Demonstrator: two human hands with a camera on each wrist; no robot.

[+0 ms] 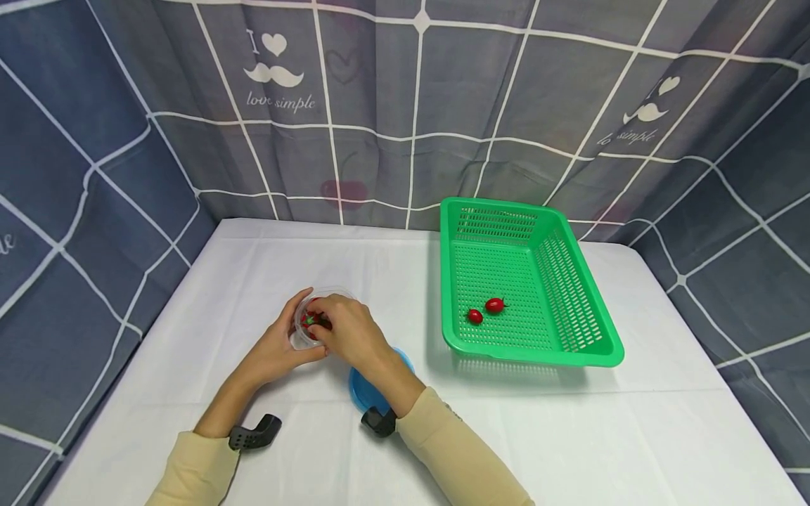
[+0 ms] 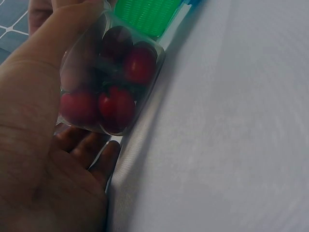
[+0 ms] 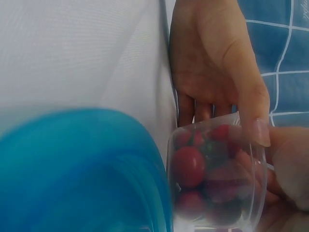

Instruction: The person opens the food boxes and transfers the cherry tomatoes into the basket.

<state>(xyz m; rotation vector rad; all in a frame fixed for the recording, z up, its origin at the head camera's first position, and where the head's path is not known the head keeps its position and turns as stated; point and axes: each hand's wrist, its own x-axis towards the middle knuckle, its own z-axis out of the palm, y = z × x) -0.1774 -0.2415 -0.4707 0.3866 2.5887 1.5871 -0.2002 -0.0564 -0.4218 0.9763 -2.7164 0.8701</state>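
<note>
A small clear plastic container [image 1: 300,341] stands on the left part of the table. My left hand [image 1: 273,353] grips it from the side, with the thumb across its wall in the right wrist view. Several red cherry tomatoes [image 2: 140,65] with green stems show through the plastic. From above, my right hand [image 1: 349,329] reaches into the container's mouth, thumb and fingers among the tomatoes. Whether they pinch one is hidden. Below the right forearm lies a round blue lid or shallow dish [image 1: 362,390], partly covered by the wrist.
A green perforated basket [image 1: 531,357] stands on the right of the table. Two red cherry tomatoes, one larger [image 1: 495,305] and one smaller [image 1: 474,316], lie on its bottom. White cloth [image 1: 569,436] covers the table, and grey checked curtains [image 1: 380,84] enclose its back and sides.
</note>
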